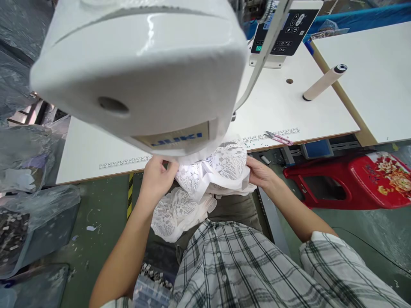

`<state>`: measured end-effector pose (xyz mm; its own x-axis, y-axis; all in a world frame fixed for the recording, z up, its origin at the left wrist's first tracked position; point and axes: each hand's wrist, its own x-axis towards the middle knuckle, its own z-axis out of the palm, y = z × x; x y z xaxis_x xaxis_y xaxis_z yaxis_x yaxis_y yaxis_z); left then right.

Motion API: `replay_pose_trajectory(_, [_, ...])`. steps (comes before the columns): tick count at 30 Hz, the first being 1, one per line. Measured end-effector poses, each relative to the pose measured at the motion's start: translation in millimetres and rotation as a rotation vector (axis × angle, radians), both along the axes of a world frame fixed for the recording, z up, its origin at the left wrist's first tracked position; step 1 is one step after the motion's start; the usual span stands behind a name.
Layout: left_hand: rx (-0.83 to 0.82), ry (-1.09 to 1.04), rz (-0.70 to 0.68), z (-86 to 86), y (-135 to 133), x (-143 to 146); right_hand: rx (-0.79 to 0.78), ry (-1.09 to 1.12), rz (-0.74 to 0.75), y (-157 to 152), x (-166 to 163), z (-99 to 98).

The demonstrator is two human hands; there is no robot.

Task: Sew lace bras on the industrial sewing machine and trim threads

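Observation:
A white lace bra [228, 164] lies at the table's front edge, its upper part hidden under the head of a JUKI sewing machine [147, 77]. My left hand [158, 182] pinches it on the left, thumb against finger, with the fingertips partly covered by the machine head. At the right cup's outer edge my right hand [259, 172] grips the fabric, some fingers out of sight behind the lace. More white lace pieces [175, 214] hang below, over my lap. The needle area is hidden by the machine head.
Pink-handled thread snips [278, 138] rest on the white table [321, 113] near a printed ruler strip. A control panel [285, 30] and a thread cone post [325, 82] stand further back. A red stool [349, 182] is at the right, a bin of small pieces [14, 239] at the left.

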<state>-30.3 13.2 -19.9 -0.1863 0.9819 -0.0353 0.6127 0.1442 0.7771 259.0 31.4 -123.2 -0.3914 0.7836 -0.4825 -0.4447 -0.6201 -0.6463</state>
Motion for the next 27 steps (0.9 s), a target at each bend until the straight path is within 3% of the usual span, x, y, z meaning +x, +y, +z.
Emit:
replay_pose_trajectory(2, [0.107, 0.09, 0.032, 0.1, -16, 2, 0.078, -0.06, -0.073, 1, 9, 13.2])
replay_pose_trajectory(4, [0.344, 0.121, 0.002, 4.5, -37, 13, 0.167, -0.098, -0.083, -1, 14, 29.7])
replay_pose_trajectory(5, [0.47, 0.12, -0.074, 8.1, -47, 21, 0.233, -0.105, -0.025, -4, 13, 39.3])
replay_pose_trajectory(7, [0.625, 0.134, -0.323, 16.1, -65, 40, 0.418, -0.112, 0.237, -13, 4, 60.4])
replay_pose_trajectory(9, [0.594, 0.204, -0.542, 22.0, -74, 55, 0.617, -0.126, 0.55, -22, -10, 80.8])
replay_pose_trajectory(11, [0.385, 0.264, -0.637, 23.3, -74, 60, 0.759, -0.194, 0.686, -29, -25, 95.8])
replay_pose_trajectory(14, [-0.01, 0.18, -0.545, 18.6, -64, 50, 0.836, -0.39, 0.561, -28, -37, 102.6])
replay_pose_trajectory(16, [-0.12, 0.043, -0.375, 13.5, -54, 39, 0.843, -0.538, 0.452, -20, -40, 98.7])
replay_pose_trajectory(20, [-0.077, -0.17, -0.022, 2.0, -35, 31, 0.812, -0.734, 0.374, 0, -48, 87.0])
replay_pose_trajectory(27, [-0.032, -0.214, 0.048, -7.3, -11, 28, 0.757, -0.68, 0.386, 18, -59, 84.1])
